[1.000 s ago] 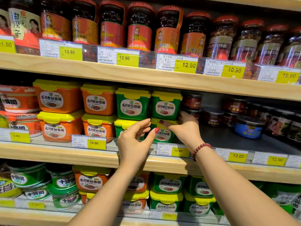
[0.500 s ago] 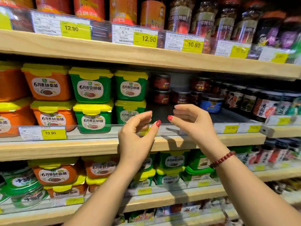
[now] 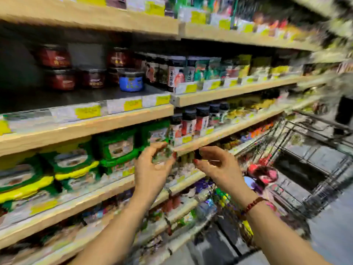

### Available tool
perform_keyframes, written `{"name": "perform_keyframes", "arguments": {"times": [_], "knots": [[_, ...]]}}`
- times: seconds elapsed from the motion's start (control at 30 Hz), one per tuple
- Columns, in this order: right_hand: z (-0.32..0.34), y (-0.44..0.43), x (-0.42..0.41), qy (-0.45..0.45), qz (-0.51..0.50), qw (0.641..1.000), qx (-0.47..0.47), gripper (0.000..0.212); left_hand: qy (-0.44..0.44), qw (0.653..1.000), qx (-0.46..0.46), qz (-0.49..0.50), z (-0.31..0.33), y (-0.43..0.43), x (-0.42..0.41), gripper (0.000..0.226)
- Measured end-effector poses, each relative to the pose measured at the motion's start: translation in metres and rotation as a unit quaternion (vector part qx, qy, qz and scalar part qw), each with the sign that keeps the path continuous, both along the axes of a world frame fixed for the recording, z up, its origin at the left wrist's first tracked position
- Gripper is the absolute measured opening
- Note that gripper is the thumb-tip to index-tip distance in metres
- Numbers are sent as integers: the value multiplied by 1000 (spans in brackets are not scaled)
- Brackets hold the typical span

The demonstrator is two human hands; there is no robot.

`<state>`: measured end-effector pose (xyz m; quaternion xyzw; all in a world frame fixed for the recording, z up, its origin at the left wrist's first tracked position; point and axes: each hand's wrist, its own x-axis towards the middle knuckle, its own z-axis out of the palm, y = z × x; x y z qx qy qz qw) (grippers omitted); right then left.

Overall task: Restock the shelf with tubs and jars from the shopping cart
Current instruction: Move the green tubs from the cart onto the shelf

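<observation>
**Both hands empty before the shelf, cart at right**

The frame is heavily motion-blurred and labels cannot be read.

The shelf (image 3: 95, 129) is wooden-edged, with several tiers, and runs from left to far right. On the middle tier, small dark red jars (image 3: 59, 81) are stacked two high toward the back. A blue-labelled jar (image 3: 131, 81) stands just beside them on the right, and a dark bare stretch of board lies in front of them. On the tier below, green tubs (image 3: 114, 148) with yellow lids are stacked in rows at left. Yellow price tags (image 3: 87, 111) are fixed along the tier fronts. Dark-capped bottles (image 3: 189, 121) are lined up in the next bay to the right.

The shopping cart (image 3: 305, 169) — black wire — is seen at lower right, near the shelf. Red goods (image 3: 261, 173) lie inside it, too smeared to be told as tubs or jars.

The left hand (image 3: 152, 169) and right hand (image 3: 215, 165) are raised in front of the lower tier's edge — near each other, but apart and not touching. Nothing is held in either, and the fingers are loosely curved. Red-painted nails are visible. A red bead bracelet (image 3: 254, 203) is worn on the right wrist.
</observation>
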<state>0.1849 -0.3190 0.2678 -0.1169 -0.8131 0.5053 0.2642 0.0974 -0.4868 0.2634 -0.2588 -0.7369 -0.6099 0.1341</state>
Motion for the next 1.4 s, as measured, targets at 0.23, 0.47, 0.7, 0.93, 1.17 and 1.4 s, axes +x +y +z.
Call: {"name": "perform_keyframes", "arguments": {"times": [0.23, 0.47, 0.7, 0.93, 1.17, 1.4], "knots": [[-59, 97, 89, -71, -122, 990, 29, 26, -53, 989, -99, -94, -59, 108, 54, 26], [-108, 164, 124, -145, -207, 965, 72, 32, -15, 952, -254, -172, -106, 187, 53, 33], [-178, 240, 106, -251, -216, 936, 117, 32, 96, 878, -419, -210, -149, 263, 3, 49], [-216, 290, 78, -340, -248, 900, 114, 42, 164, 830, -455, -278, -192, 331, -47, 36], [-235, 323, 56, -369, -258, 891, 66, 43, 107, 800, -505, -305, -226, 385, -72, 40], [-276, 392, 27, -392, -167, 904, 33, 45, -1, 809, -535, -244, -256, 413, -90, 49]]}}
